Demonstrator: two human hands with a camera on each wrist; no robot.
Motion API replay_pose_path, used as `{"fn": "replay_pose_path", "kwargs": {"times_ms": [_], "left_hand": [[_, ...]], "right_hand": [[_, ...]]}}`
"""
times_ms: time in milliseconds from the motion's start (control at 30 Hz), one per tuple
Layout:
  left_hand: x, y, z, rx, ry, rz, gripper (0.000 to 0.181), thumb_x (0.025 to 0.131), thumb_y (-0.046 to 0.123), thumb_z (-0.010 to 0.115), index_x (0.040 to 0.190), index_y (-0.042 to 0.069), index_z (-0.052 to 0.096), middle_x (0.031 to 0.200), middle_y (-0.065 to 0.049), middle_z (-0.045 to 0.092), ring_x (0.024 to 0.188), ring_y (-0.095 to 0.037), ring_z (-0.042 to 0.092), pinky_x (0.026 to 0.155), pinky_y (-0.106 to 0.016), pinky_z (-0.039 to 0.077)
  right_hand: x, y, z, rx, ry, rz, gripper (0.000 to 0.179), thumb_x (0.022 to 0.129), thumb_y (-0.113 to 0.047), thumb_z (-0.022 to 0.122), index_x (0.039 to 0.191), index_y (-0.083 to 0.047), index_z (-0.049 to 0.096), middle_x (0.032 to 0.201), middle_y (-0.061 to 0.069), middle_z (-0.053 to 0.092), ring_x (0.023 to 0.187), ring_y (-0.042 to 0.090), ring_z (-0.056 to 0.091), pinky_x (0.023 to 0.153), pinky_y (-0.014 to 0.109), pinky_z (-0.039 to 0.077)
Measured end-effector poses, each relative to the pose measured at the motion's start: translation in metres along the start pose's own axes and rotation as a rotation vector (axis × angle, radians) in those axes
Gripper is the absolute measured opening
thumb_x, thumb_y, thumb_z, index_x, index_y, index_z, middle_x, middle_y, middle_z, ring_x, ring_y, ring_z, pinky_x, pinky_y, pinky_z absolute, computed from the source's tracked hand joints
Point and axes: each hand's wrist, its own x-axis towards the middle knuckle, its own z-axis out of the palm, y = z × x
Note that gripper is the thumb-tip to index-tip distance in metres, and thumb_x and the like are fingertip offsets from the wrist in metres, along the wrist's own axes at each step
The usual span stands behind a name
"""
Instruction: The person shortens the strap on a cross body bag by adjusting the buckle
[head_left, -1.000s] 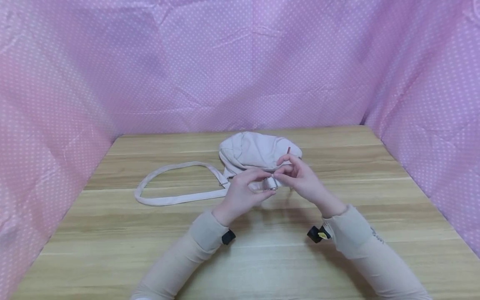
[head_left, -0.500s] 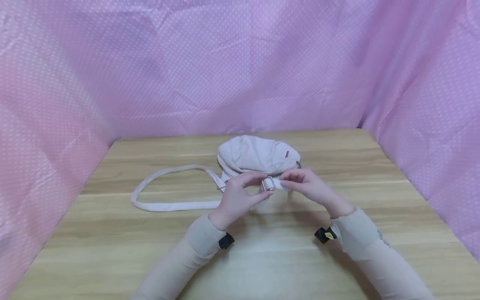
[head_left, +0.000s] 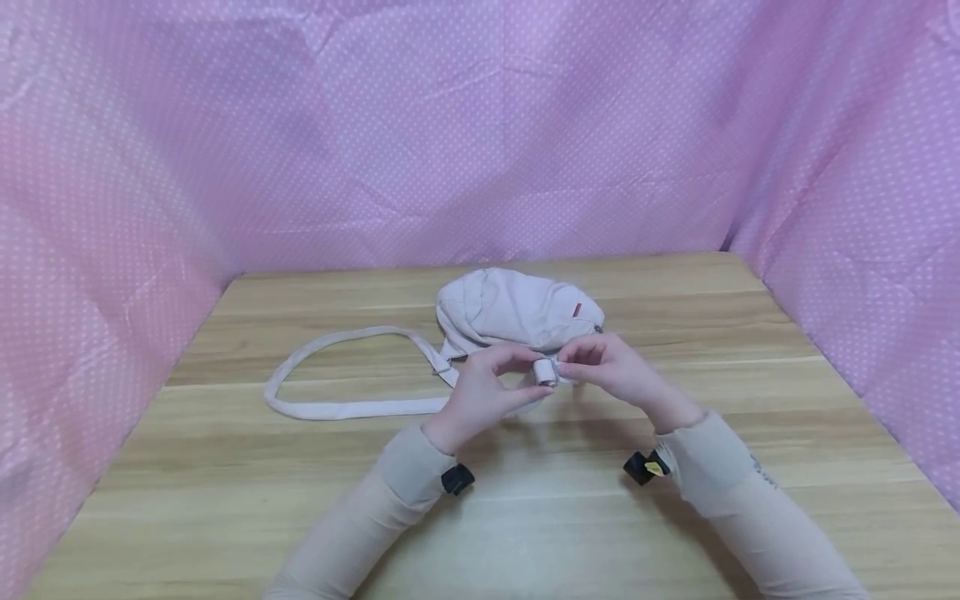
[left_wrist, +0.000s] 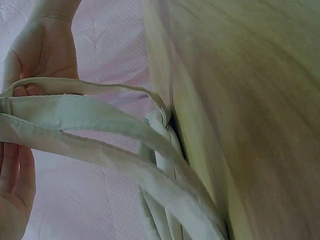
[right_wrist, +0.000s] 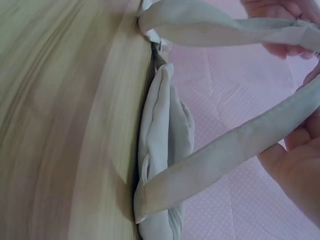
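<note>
A pale fabric bag (head_left: pixel 517 310) with a small red tag lies toward the back of the table. Its strap (head_left: pixel 352 409) loops out to the left and rises to both hands. My left hand (head_left: pixel 480 387) pinches a metal strap buckle (head_left: pixel 545 372) between thumb and fingers, just in front of the bag. Against its right side, my right hand (head_left: pixel 626 375) pinches the strap with thumb and fingertips. The left wrist view has several lengths of raised strap (left_wrist: pixel 105 115) between the hands. Fingertips at the buckle are partly hidden by the strap in the wrist views.
The wooden table (head_left: pixel 525 533) is bounded at the back and sides by a pink dotted curtain (head_left: pixel 480 133). A second strap fitting (head_left: pixel 442 367) lies left of the bag. Black wrist cameras (head_left: pixel 457 479) sit under both sleeves.
The right hand's raised fingers have come down to the strap, and it has shifted slightly right, then back toward the buckle. The left hand keeps hold of the buckle, which has tilted.
</note>
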Motion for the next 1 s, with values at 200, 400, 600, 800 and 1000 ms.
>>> {"fn": "replay_pose_path", "kwargs": {"times_ms": [200, 400, 600, 800, 1000], "left_hand": [[0.000, -0.001, 0.000, -0.008, 0.008, -0.005, 0.032, 0.071, -0.001, 0.080, 0.101, -0.002, 0.066, 0.100, -0.015, 0.069, 0.093, -0.023, 0.067, 0.085, -0.036, 0.055], [0.000, 0.000, -0.001, 0.012, 0.004, -0.034, 0.034, 0.071, 0.001, 0.080, 0.102, -0.001, 0.067, 0.102, -0.014, 0.070, 0.093, -0.023, 0.067, 0.085, -0.029, 0.055], [0.000, 0.001, -0.003, 0.013, -0.005, -0.061, 0.036, 0.071, 0.001, 0.080, 0.104, -0.001, 0.067, 0.102, -0.015, 0.070, 0.093, -0.025, 0.067, 0.085, -0.026, 0.054], [0.003, 0.000, 0.000, -0.005, -0.035, -0.082, 0.035, 0.071, 0.001, 0.079, 0.104, -0.001, 0.066, 0.104, -0.015, 0.068, 0.094, -0.025, 0.067, 0.086, -0.027, 0.054], [0.005, -0.003, 0.007, -0.002, -0.080, -0.080, 0.033, 0.071, 0.000, 0.080, 0.100, -0.003, 0.065, 0.099, -0.016, 0.067, 0.093, -0.026, 0.067, 0.086, -0.036, 0.055]], "right_hand": [[0.002, 0.002, 0.004, 0.066, 0.011, -0.062, 0.020, 0.090, -0.002, 0.060, 0.088, -0.022, 0.063, 0.077, -0.011, 0.061, 0.069, 0.004, 0.055, 0.060, 0.018, 0.047], [0.000, 0.004, -0.001, -0.008, -0.014, -0.020, 0.012, 0.092, -0.002, 0.057, 0.103, -0.004, 0.059, 0.087, -0.011, 0.064, 0.078, 0.003, 0.059, 0.067, 0.019, 0.050], [-0.009, 0.007, -0.011, -0.120, -0.078, 0.048, 0.021, 0.092, -0.001, 0.055, 0.110, 0.011, 0.057, 0.092, -0.005, 0.066, 0.084, 0.006, 0.062, 0.078, 0.026, 0.053], [-0.009, 0.007, -0.011, -0.111, 0.000, -0.017, 0.016, 0.090, 0.005, 0.056, 0.105, 0.006, 0.052, 0.078, -0.010, 0.064, 0.072, 0.004, 0.056, 0.066, 0.019, 0.046], [-0.005, 0.006, -0.005, -0.033, -0.034, -0.101, 0.024, 0.091, 0.006, 0.054, 0.111, 0.012, 0.044, 0.082, -0.015, 0.065, 0.077, 0.002, 0.058, 0.069, 0.018, 0.046]]}}
